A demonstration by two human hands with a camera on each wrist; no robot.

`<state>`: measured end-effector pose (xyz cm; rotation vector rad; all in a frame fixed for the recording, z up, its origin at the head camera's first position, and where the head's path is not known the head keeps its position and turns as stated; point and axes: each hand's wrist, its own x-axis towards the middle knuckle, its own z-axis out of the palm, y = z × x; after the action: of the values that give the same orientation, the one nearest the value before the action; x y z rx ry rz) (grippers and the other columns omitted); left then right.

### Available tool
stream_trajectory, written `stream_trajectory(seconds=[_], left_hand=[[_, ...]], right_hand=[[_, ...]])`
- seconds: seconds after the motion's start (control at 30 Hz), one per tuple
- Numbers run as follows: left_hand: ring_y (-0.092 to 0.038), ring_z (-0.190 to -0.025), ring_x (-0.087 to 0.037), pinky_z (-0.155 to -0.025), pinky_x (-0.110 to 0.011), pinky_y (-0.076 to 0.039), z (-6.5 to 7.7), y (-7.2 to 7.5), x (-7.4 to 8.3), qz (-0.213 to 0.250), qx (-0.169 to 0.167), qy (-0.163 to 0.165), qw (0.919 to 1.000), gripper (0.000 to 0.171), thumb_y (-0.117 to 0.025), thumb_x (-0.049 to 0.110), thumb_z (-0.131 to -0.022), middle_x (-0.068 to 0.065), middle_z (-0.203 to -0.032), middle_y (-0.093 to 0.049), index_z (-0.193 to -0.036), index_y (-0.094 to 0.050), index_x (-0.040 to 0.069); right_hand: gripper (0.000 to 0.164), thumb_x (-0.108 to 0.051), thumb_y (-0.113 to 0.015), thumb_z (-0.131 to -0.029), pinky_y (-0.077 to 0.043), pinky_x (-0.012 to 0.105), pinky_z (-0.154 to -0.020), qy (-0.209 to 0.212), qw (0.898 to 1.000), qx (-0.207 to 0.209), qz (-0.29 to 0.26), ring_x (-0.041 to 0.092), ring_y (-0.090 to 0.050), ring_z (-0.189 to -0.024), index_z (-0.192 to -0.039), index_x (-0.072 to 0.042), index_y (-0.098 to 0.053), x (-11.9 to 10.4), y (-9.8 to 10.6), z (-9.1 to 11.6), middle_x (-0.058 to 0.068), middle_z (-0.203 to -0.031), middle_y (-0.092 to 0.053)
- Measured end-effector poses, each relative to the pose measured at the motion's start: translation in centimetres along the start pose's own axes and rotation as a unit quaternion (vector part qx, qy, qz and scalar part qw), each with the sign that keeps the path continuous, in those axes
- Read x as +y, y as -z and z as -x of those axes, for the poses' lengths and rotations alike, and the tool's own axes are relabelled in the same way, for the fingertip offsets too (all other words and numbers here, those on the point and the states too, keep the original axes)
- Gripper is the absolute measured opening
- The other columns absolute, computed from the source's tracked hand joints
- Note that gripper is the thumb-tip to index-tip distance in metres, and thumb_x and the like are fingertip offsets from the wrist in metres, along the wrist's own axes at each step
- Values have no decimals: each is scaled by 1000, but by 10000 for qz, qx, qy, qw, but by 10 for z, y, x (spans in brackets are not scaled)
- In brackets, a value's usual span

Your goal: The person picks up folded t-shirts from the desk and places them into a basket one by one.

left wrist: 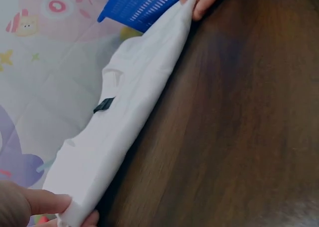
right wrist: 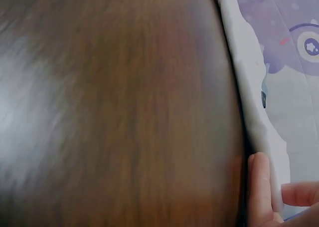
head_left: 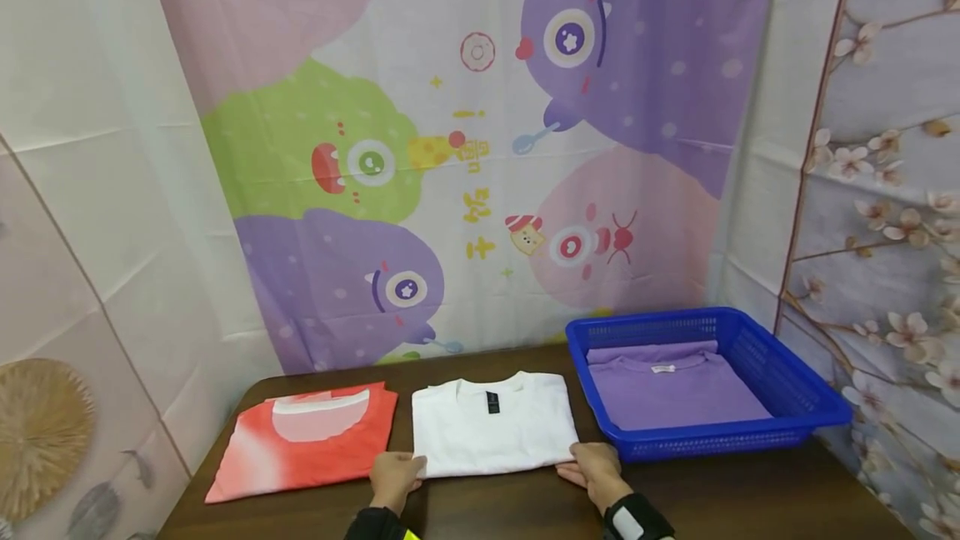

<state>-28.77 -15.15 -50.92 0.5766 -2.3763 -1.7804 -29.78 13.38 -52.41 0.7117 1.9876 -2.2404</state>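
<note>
A white T-shirt (head_left: 491, 432), folded into a rectangle with a black neck label, lies at the middle of the table. My left hand (head_left: 395, 477) pinches its near left corner, thumb on top and fingers beneath, as the left wrist view shows. At the near right corner my right hand (head_left: 596, 472) pinches the cloth between thumb and fingers (right wrist: 260, 187). Left of it lies a folded red and white T-shirt (head_left: 322, 440) with a pink neck area. On the right, a folded purple T-shirt (head_left: 675, 386) rests inside a blue plastic basket (head_left: 720, 437).
The brown wooden table (head_left: 495, 515) stretches in front of the shirts. Behind it hangs a curtain (head_left: 480, 307) printed with cartoon monsters. Close to my right hand stands the basket's left corner. A flower-patterned cloth (head_left: 885, 273) hangs on the right.
</note>
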Motion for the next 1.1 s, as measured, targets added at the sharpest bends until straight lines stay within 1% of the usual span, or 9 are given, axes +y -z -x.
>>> stream_trajectory(seconds=[0.13,0.3,0.5,0.57,0.67,0.77,0.83,0.97,1.1], left_hand=[[-65,-68,-17,-63,-34,-60,4,4,-2,-11,-304,352,9989,29,-68,-3,-77,-24,-84,-67,-100,-62,-22],[-60,-64,-11,-64,-31,-60,16,11,-1,-393,-872,595,9936,29,-69,1,-80,-13,-76,-63,-100,-62,-18],[-59,-59,-6,-62,-24,-58,33,24,-3,-711,-1553,764,9823,23,-72,4,-81,-3,-69,-57,-93,-62,-12],[-58,-59,-6,-61,-23,-58,36,27,-4,-812,-1658,815,9794,20,-72,5,-81,-2,-68,-56,-90,-62,-10],[-55,-61,-8,-62,-25,-58,33,26,-4,-755,-1583,830,9810,19,-70,5,-82,-1,-68,-52,-91,-61,-9],[-57,-66,-10,-65,-30,-58,21,20,-5,-571,-1376,856,9851,27,-68,5,-83,-7,-75,-59,-100,-60,-14],[-60,-70,-12,-67,-32,-58,13,15,-8,-543,-1186,828,9880,31,-66,6,-84,-15,-82,-65,-105,-60,-17],[-64,-78,-18,-70,-35,-58,8,6,-12,-578,-776,688,9929,34,-63,4,-82,-27,-100,-67,-107,-61,-18],[-63,-77,-18,-69,-34,-58,12,6,-13,-509,-695,634,9943,34,-63,0,-80,-29,-99,-67,-106,-61,-20]], right_hand=[[47,4,-45,-82,-59,28,-57,-129,9988,-235,406,19,-70,-56,-121,29,-39,-2,10,3,22,-67,-70],[48,1,-48,-80,-59,29,-58,-289,9931,-402,1068,19,-70,-56,-120,28,-41,-8,24,12,22,-73,-70],[21,1,-49,-78,-58,26,-56,-457,9856,-499,1550,16,-66,-52,-96,13,-48,-7,39,29,14,-61,-66],[17,0,-49,-77,-58,25,-56,-487,9829,-554,1686,15,-65,-52,-91,9,-49,-6,42,31,12,-61,-65],[27,-5,-52,-80,-60,29,-60,-339,9842,-623,1622,14,-64,-58,-99,14,-49,-6,41,29,12,-70,-63],[47,-12,-58,-85,-61,34,-65,-139,9890,-517,1375,14,-64,-63,-114,22,-44,-7,37,24,15,-79,-62],[54,-14,-61,-86,-60,36,-65,-32,9904,-379,1328,15,-63,-66,-121,24,-42,-6,33,19,18,-84,-61],[46,-9,-62,-84,-58,32,-62,19,9872,-74,1593,16,-62,-67,-116,21,-50,-5,31,14,17,-84,-62],[38,-6,-62,-79,-57,31,-62,54,9831,-136,1825,16,-61,-68,-108,18,-54,-6,34,16,15,-82,-62]])
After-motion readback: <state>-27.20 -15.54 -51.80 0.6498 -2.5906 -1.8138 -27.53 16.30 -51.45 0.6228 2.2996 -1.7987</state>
